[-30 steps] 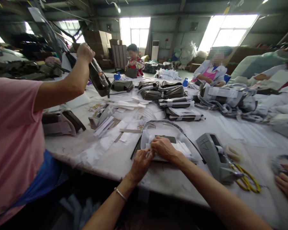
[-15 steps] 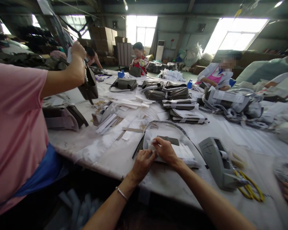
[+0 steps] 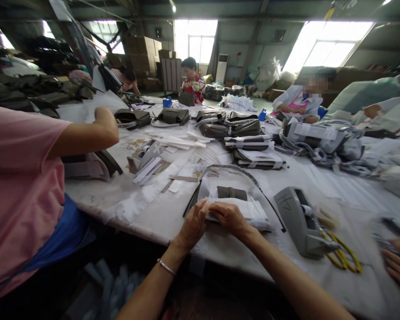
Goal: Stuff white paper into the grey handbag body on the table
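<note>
Low centre of the frame: white wrapped bundle point(image 3: 243, 210) flat on the table point(image 3: 153, 218), a dark band point(image 3: 232, 193) showing just behind it. Left hand point(image 3: 192, 225) curled against the bundle's left end, right hand point(image 3: 231, 217) pressed on its near edge, fingers bent; what the fingertips pinch, probably paper, too hidden to tell. Just right, a grey tape dispenser point(image 3: 300, 222), with yellow scissors point(image 3: 345, 258) beside it. At the far right edge, another person's hand point(image 3: 398, 262), blurred and cut off. Left side, a pink sleeve point(image 3: 23, 178) filling the frame, forearm reaching over the table.
</note>
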Motion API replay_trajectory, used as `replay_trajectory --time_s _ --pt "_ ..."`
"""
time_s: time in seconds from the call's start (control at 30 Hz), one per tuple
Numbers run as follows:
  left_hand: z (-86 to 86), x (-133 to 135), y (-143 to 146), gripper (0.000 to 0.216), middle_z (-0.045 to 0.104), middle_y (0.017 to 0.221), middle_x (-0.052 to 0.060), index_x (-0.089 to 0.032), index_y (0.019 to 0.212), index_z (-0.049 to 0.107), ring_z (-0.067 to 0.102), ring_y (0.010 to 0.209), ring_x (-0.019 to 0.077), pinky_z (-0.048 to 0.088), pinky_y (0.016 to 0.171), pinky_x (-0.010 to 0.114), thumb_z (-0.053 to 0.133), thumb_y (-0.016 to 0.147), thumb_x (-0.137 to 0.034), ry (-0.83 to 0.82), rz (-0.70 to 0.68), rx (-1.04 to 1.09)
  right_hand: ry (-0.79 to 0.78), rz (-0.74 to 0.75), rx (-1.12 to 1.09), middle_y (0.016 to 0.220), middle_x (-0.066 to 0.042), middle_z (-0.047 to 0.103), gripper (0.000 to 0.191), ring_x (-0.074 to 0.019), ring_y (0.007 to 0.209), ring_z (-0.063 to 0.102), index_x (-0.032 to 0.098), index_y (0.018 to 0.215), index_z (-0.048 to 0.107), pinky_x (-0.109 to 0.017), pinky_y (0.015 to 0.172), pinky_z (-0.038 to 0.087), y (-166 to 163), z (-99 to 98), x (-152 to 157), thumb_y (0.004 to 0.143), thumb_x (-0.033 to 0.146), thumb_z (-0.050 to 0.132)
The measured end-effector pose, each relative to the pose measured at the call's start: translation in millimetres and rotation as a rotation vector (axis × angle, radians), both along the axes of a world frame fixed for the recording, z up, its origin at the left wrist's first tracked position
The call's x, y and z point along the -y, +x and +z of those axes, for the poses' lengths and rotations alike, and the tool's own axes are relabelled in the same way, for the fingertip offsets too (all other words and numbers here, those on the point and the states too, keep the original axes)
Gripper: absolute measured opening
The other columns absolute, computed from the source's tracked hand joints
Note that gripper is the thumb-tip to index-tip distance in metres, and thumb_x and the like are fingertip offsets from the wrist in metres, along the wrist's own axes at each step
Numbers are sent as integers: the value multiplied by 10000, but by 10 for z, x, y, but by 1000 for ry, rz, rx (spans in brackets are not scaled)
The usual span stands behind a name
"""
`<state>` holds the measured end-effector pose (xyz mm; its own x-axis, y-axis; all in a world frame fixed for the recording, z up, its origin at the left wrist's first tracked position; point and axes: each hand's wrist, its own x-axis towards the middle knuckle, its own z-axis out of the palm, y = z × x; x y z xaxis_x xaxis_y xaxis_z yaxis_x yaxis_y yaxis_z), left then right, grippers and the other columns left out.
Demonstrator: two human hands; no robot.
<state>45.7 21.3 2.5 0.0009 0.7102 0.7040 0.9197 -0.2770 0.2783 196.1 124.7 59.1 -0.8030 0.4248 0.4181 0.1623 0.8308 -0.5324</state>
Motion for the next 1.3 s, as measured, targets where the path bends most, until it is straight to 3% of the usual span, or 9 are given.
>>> replay_trajectory --time_s 0.07,0.17,0.43,0.57,0.67,0.77,0.97,1.17,1.3 --pt "1 0 -3 622 454 1427 202 -156 1421 312 495 1304 273 541 973 433 478 838 -20 4 -6 -11 34 40 -19 977 -71 749 206 -211 942 696 195 1014 722 -331 895 533 20 -14 14 969 212 521" --pt "16 1 -11 605 544 1354 170 -168 1414 331 516 1294 251 531 999 425 463 845 -11 -14 -45 -8 58 90 -47 1032 -78 744 223 -215 1002 682 203 1051 718 -353 932 532 53 -19 33 975 211 508" --pt "74 5 -12 463 666 1133 103 -183 1233 489 636 1085 213 563 926 370 467 810 3 -8 -74 37 109 26 -129 906 -75 717 211 -195 849 661 215 987 738 -330 792 553 99 -28 74 973 236 529" --pt "120 4 -3 338 667 1137 95 -195 1139 534 634 1103 209 565 931 369 507 838 -43 -25 -77 60 166 34 -56 927 -59 734 178 -204 897 668 230 968 735 -409 959 506 131 17 92 964 228 557" --pt "159 11 -3 280 669 1116 100 -190 1128 538 626 1132 221 564 944 389 526 867 -88 -27 -98 76 194 74 16 1091 -67 727 220 -222 1025 665 241 1132 692 -476 1070 439 195 40 131 942 208 585" --pt "163 21 -1 282 664 1123 107 -174 1157 534 612 1159 221 560 958 393 482 895 -83 -12 -105 58 249 81 -7 1206 -88 695 366 -231 1129 644 239 1278 616 -475 1066 463 246 -6 171 924 158 562" --pt "90 48 -10 367 654 1220 111 -156 1276 489 553 1261 221 498 1056 441 405 929 -68 36 -144 -90 327 10 -151 1132 -66 725 380 -220 1078 675 251 1199 640 -428 991 542 203 -159 203 933 73 435" --pt "135 133 -32 306 691 1154 65 -235 1184 558 612 1176 211 492 1070 399 581 880 -218 -66 -218 179 344 -10 -202 1078 -41 727 347 -229 1023 691 290 1173 625 -416 972 562 184 -225 244 938 106 449" --pt "68 101 -11 118 733 994 35 -256 1004 619 670 1070 193 524 1019 369 542 919 -225 -20 -175 270 375 -24 -240 920 -29 715 295 -225 877 714 308 1091 662 -370 913 589 180 -266 215 937 155 463"
